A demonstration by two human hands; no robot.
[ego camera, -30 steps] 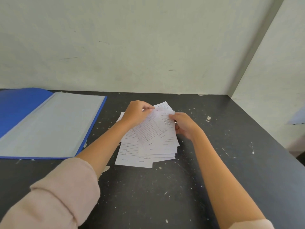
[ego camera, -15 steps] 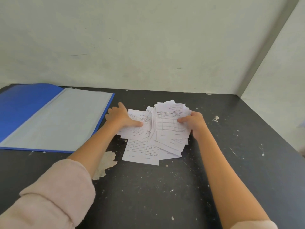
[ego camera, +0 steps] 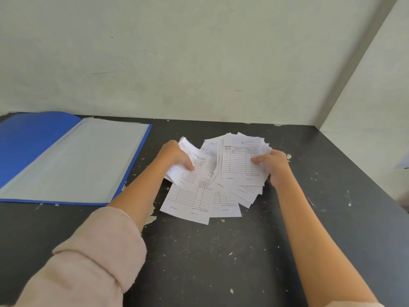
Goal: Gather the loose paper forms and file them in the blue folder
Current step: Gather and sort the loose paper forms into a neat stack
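Several white paper forms (ego camera: 194, 196) with printed tables lie in a loose, fanned pile in the middle of the dark table. My left hand (ego camera: 174, 156) grips the pile's left side, curling a few sheets upward. My right hand (ego camera: 273, 165) holds the right side, thumb pressed on the top form (ego camera: 239, 162). The blue folder (ego camera: 28, 138) lies open at the left, its pale inner sleeve (ego camera: 81, 160) facing up, a short gap away from the papers.
The dark table (ego camera: 221, 262) is scuffed with white flecks and has a chipped patch near my left forearm. A pale wall runs along the back and another closes the right side, forming a corner at the far right.
Both hands have closed in on the pile from its sides. The left hand went from lying flat on the sheets to gripping and lifting their left edge; the forms are bunched more tightly.
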